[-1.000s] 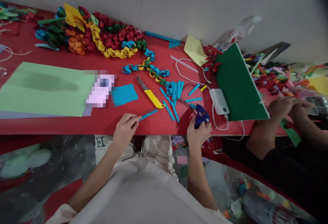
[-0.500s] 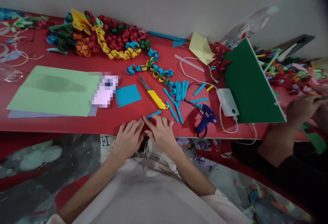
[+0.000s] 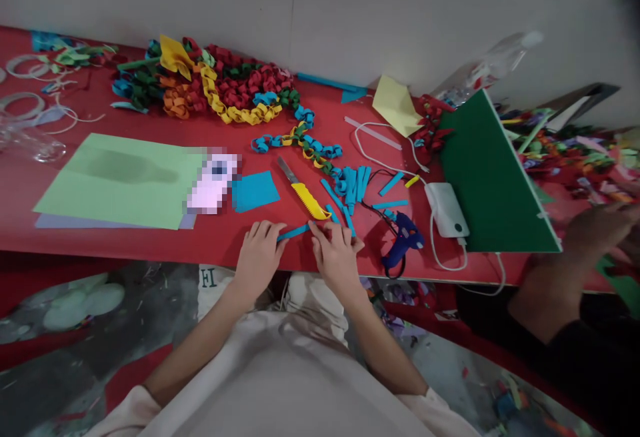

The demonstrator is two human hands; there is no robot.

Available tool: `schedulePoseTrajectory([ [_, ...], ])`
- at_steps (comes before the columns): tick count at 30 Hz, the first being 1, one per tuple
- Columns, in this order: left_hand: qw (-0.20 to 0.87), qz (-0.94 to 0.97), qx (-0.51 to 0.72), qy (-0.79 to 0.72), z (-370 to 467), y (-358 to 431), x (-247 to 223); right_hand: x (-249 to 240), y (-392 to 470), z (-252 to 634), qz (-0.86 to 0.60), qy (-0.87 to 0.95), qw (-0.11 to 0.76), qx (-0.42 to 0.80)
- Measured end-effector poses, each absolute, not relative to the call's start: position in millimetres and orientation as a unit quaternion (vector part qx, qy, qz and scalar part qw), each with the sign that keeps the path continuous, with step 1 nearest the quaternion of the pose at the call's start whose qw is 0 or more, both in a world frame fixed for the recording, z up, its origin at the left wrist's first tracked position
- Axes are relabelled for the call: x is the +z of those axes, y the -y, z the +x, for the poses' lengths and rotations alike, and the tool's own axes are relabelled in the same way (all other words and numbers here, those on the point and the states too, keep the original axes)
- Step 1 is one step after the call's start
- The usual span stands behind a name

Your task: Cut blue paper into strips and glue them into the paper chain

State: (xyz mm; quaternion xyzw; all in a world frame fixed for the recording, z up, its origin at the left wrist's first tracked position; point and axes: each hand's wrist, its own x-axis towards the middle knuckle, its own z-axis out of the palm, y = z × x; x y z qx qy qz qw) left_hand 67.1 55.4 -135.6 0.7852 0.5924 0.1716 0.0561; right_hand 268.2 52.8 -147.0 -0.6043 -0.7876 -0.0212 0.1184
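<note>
A narrow blue paper strip [image 3: 294,231] stretches between my hands near the table's front edge. My left hand [image 3: 259,255] is closed on its left end, thumb and fingers together. At its other end, my right hand [image 3: 336,257] pinches it with thumb and forefinger. Just beyond the right hand lies a yellow-handled knife [image 3: 310,201], its blade pointing away and left. Several loose blue strips [image 3: 356,185] lie to the right of the knife. Left of it is a blue paper square [image 3: 256,191]. A paper chain [image 3: 300,137] of blue, yellow and green links runs behind.
A blue glue gun [image 3: 404,240] and a white power bank [image 3: 447,209] with cables sit to the right, before an upright green board [image 3: 493,180]. Light green paper [image 3: 125,180] lies left beside a pixelated pink object [image 3: 215,183]. Another person's arm [image 3: 555,270] is far right.
My hands have moved apart, and more of the blue strip shows stretched between them. The view has shifted slightly, so the table sits a little lower and further right.
</note>
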Motion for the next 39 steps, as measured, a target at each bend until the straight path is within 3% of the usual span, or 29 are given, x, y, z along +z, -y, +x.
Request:
schedulePoseTrajectory([
  [7,0.038,0.854,0.153,-0.496,54,-52,-137,-145,-46,259,-0.525,0.832,0.176,-0.028],
  [14,-0.045,0.879,0.117,-0.460,46,-21,-141,-147,-16,260,-0.559,0.822,0.107,-0.012],
  [21,0.141,0.820,0.176,-0.526,45,-35,-142,-150,-9,284,-0.604,0.786,0.130,-0.031],
  [24,0.174,0.805,0.205,-0.530,48,-53,-140,-144,-17,276,-0.600,0.783,0.161,0.004],
  [30,0.235,0.767,0.317,-0.506,45,-65,-125,-130,-42,259,-0.573,0.725,0.318,0.213],
  [35,0.242,0.698,0.412,-0.534,38,-72,-114,-115,-58,257,-0.549,0.706,0.370,0.249],
  [39,0.195,0.638,0.461,-0.585,20,-93,-113,-109,-77,273,-0.623,0.640,0.400,0.206],
])
